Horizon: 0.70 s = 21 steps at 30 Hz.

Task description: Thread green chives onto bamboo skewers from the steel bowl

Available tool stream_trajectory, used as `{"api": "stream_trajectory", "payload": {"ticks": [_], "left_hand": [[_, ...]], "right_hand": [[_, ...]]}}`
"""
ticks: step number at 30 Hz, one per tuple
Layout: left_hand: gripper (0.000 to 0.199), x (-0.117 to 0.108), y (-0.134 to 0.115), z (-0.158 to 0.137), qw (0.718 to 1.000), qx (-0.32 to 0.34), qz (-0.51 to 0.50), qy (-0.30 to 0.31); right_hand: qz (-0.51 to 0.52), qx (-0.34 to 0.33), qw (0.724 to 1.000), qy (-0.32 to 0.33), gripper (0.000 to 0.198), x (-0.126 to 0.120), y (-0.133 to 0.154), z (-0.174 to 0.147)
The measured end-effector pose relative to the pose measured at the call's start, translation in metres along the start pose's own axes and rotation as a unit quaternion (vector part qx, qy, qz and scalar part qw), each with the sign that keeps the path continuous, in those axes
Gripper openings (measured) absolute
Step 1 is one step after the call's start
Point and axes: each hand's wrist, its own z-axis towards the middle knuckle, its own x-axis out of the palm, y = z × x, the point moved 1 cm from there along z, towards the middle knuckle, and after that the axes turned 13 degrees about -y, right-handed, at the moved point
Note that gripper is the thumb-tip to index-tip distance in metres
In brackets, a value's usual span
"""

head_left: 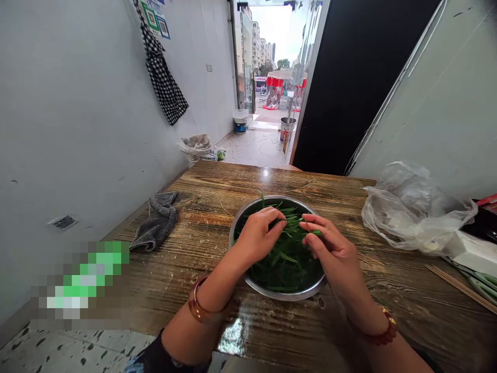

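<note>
A round steel bowl point(254, 284) stands on the wooden table point(202, 207) in front of me, filled with cut green stalks point(287, 259). My left hand point(258, 235) hovers over the bowl's left half, its fingertips pinching one end of a green stalk. My right hand point(330, 246) is over the right half and pinches the other end of the same stalk between thumb and fingers. Both wrists wear bracelets.
A grey rag point(157, 220) lies at the table's left edge by the white wall. A crumpled clear plastic bag point(411, 207) sits at the right, with a white box point(476, 251) and thin wooden skewers point(460, 285) beyond it. A doorway opens to the street behind.
</note>
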Motion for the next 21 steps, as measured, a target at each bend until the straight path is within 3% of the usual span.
{"api": "stream_trajectory", "payload": {"ticks": [6,13,16,19,21], "left_hand": [[0.014,-0.001,-0.006,-0.001,0.999,0.01,-0.021,0.022],[0.013,0.0,0.011,0.0,0.996,-0.048,0.074,-0.012],[0.024,-0.001,0.014,0.0,0.993,-0.031,0.09,-0.071],[0.033,-0.005,0.009,0.0,0.99,0.007,0.039,-0.137],[0.027,-0.006,0.003,0.0,0.992,0.013,-0.009,-0.128]], "right_hand": [[0.005,0.015,1.0,0.025,0.02,0.002,0.001,0.0],[0.062,0.048,0.993,-0.091,0.018,0.001,-0.004,-0.002],[0.078,0.052,0.991,-0.093,0.019,0.001,-0.005,-0.002],[0.07,0.047,0.994,-0.068,0.019,0.0,-0.006,-0.002],[0.058,0.035,0.997,-0.047,0.018,-0.001,-0.006,-0.002]]}}
